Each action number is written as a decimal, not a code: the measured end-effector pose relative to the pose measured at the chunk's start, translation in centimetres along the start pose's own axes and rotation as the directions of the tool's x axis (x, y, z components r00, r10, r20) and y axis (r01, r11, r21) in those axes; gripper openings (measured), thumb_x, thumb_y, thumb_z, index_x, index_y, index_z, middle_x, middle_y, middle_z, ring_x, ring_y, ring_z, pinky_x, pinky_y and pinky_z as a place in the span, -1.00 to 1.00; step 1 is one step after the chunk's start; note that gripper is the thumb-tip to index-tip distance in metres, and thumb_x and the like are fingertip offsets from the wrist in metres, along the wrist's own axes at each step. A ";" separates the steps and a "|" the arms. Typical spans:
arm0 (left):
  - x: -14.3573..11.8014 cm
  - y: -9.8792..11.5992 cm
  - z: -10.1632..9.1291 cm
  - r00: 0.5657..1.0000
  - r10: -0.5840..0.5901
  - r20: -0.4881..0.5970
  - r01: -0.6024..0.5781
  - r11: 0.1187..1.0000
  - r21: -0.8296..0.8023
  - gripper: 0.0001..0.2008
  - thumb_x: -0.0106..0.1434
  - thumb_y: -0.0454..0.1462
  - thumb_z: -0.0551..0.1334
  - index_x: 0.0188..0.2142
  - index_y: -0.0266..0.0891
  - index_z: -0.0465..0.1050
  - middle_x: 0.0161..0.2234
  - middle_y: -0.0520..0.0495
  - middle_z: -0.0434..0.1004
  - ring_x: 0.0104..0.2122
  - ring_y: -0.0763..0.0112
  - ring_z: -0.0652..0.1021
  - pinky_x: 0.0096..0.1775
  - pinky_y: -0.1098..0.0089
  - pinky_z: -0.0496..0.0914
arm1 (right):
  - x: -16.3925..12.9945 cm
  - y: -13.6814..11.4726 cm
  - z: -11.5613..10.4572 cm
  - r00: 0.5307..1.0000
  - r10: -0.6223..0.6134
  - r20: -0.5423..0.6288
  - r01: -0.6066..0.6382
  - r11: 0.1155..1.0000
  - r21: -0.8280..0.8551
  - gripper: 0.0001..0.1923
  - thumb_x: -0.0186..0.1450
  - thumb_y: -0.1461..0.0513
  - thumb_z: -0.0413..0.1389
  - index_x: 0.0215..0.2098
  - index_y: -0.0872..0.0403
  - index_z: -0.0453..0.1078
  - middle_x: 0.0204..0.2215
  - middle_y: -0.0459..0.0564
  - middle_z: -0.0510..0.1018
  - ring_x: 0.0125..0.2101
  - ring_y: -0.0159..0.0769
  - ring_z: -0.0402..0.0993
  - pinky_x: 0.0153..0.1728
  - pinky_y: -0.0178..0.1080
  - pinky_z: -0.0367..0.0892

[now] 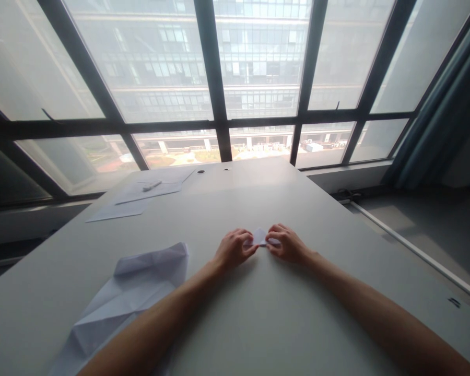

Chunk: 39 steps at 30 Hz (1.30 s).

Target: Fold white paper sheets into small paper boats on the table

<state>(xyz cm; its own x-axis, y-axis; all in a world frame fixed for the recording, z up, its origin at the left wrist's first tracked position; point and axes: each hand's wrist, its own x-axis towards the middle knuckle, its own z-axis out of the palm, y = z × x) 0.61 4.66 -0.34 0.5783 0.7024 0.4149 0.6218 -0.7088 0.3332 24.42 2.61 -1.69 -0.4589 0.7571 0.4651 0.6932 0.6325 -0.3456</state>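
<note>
both hands point(260, 245) pinching, seemingly, folded paper point(260, 236)

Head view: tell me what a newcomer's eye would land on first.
Both hands meet mid-table, the left hand and right hand pinching a small folded paper between them. Nearer on the left lies a large creased sheet. Behind the table, a wall of windows faces an office block.

A small folded piece of white paper point(260, 236) lies on the grey table, in the middle, pinched between the fingertips of both hands. It is folded into a compact shape with a pointed upper corner. Its left and right ends are hidden under the fingers.
</note>
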 end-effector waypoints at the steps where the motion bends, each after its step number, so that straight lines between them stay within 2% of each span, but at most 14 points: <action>1: 0.0 0.1 -0.1 1.000 0.004 0.007 -0.005 1.000 0.017 -0.87 0.25 -0.15 0.34 -0.26 -0.13 0.55 -0.22 -0.06 0.59 -0.16 0.21 0.54 -0.06 0.27 0.39 | 0.0 0.0 0.0 1.000 0.003 0.009 -0.003 1.000 0.014 -0.83 0.21 0.33 0.21 -0.23 0.00 0.50 -0.21 0.00 0.53 -0.15 -0.17 0.40 -0.10 -0.17 0.32; 6: 0.1 0.0 -0.1 0.999 0.005 0.037 -0.009 0.995 0.101 -0.79 0.26 -0.11 0.35 -0.18 -0.14 0.53 -0.21 -0.10 0.57 -0.18 0.19 0.52 -0.11 0.26 0.37 | 0.1 0.2 0.2 1.000 0.007 0.018 -0.008 0.998 0.059 -0.88 0.26 0.27 0.22 -0.21 -0.01 0.52 -0.19 0.03 0.54 -0.11 -0.15 0.42 -0.09 -0.16 0.35; 13: 0.2 0.0 -0.3 0.997 0.024 0.069 -0.033 0.990 0.138 -0.81 0.28 -0.10 0.32 -0.33 -0.16 0.54 -0.30 -0.09 0.55 -0.22 0.21 0.49 -0.13 0.25 0.33 | 0.2 0.2 0.6 1.000 0.016 -0.011 -0.015 0.994 0.110 -0.83 0.26 0.28 0.23 -0.16 0.00 0.52 -0.18 0.06 0.55 -0.11 -0.12 0.44 -0.06 -0.10 0.37; 17: 0.2 -0.1 -0.2 0.999 0.018 0.039 -0.022 0.996 0.091 -0.83 0.29 -0.12 0.31 -0.34 -0.15 0.55 -0.29 -0.09 0.56 -0.22 0.22 0.48 -0.12 0.25 0.34 | 0.2 0.1 0.9 0.999 0.027 -0.035 -0.023 0.991 0.134 -0.82 0.26 0.30 0.23 -0.17 0.00 0.52 -0.19 0.05 0.56 -0.11 -0.12 0.44 -0.06 -0.10 0.37; 25: 0.3 -0.5 0.2 1.000 -0.012 0.007 0.013 0.999 -0.039 -0.78 0.41 -0.20 0.16 -0.28 -0.18 0.56 -0.36 -0.09 0.58 -0.31 0.28 0.52 -0.21 0.33 0.38 | 0.3 0.4 0.8 0.994 0.062 -0.089 -0.047 0.985 0.166 -0.81 0.29 0.28 0.20 -0.12 0.04 0.50 -0.19 0.07 0.56 -0.13 -0.14 0.44 -0.08 -0.11 0.37; 29: 0.3 -0.5 0.3 1.000 -0.002 0.004 0.002 0.995 -0.098 -0.68 0.43 -0.16 0.11 -0.32 -0.22 0.57 -0.44 -0.08 0.56 -0.39 0.30 0.52 -0.26 0.34 0.37 | 0.3 0.4 1.0 0.986 0.142 -0.089 -0.117 0.963 0.244 -0.66 0.26 0.33 0.16 0.01 0.03 0.45 -0.11 0.07 0.54 -0.16 -0.19 0.48 -0.12 -0.17 0.39; 34: 0.3 -0.5 0.3 1.000 -0.002 -0.008 0.001 0.995 -0.102 -0.69 0.43 -0.16 0.09 -0.30 -0.22 0.57 -0.46 -0.06 0.54 -0.42 0.33 0.51 -0.26 0.36 0.37 | 0.3 1.1 1.7 0.960 0.259 -0.104 -0.219 0.930 0.295 -0.47 0.24 0.29 0.16 0.19 0.02 0.31 -0.07 0.07 0.56 -0.26 -0.23 0.52 -0.16 -0.15 0.42; 37: 0.3 -0.6 0.5 1.000 -0.007 -0.013 0.006 0.995 -0.104 -0.71 0.42 -0.17 0.11 -0.30 -0.21 0.56 -0.45 -0.05 0.54 -0.42 0.34 0.51 -0.25 0.36 0.37 | 0.3 1.3 1.9 0.956 0.267 -0.122 -0.227 0.937 0.265 -0.50 0.22 0.30 0.17 0.14 0.02 0.36 -0.06 0.09 0.57 -0.15 -0.15 0.52 -0.06 -0.09 0.40; 39: 0.2 -0.7 0.6 0.999 -0.028 -0.023 0.024 0.990 -0.139 -0.75 0.42 -0.19 0.11 -0.19 -0.21 0.55 -0.41 -0.05 0.57 -0.40 0.34 0.52 -0.23 0.36 0.38 | 0.3 1.3 1.9 0.958 0.238 -0.158 -0.194 0.948 0.252 -0.54 0.23 0.29 0.17 0.11 0.01 0.38 -0.01 0.10 0.56 -0.06 -0.12 0.49 -0.01 -0.06 0.37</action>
<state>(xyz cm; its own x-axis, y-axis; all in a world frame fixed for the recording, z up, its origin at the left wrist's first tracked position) 0.64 5.36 -0.99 0.5485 0.7201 0.4251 0.5561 -0.6937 0.4577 24.13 3.96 -3.50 -0.1867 0.8500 0.4926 0.6058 0.4944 -0.6234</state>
